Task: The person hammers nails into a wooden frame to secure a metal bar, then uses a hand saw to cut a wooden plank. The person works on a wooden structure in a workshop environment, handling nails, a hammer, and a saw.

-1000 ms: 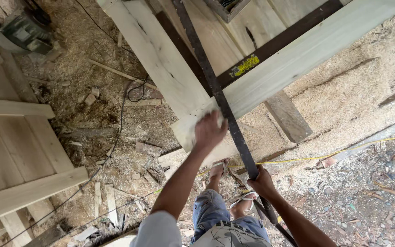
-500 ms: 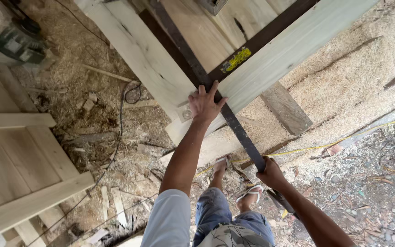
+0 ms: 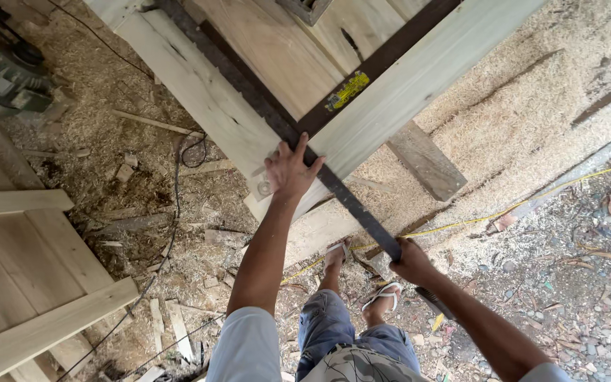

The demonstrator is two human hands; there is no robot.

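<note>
Your left hand [image 3: 290, 170] lies flat with its fingers spread on the corner of the pale wooden frame [image 3: 199, 99], right where the two rails meet and the long dark metal bar [image 3: 334, 187] crosses them. Your right hand [image 3: 411, 260] is closed around the lower end of that bar, fingers wrapped tight, out past the frame's edge and above the sawdust-covered ground [image 3: 518, 141]. This looks like the checking or clamping step at the joint, with the bar being set against the corner; the next move probably calls for keeping the left palm firm so the frame does not shift while the right hand lines up the bar. A second dark bar with a yellow label [image 3: 351, 88] runs along the other rail. The frame's far side is cut off at the top, and whatever small round thing sits beside your left thumb is too small to make out.
</note>
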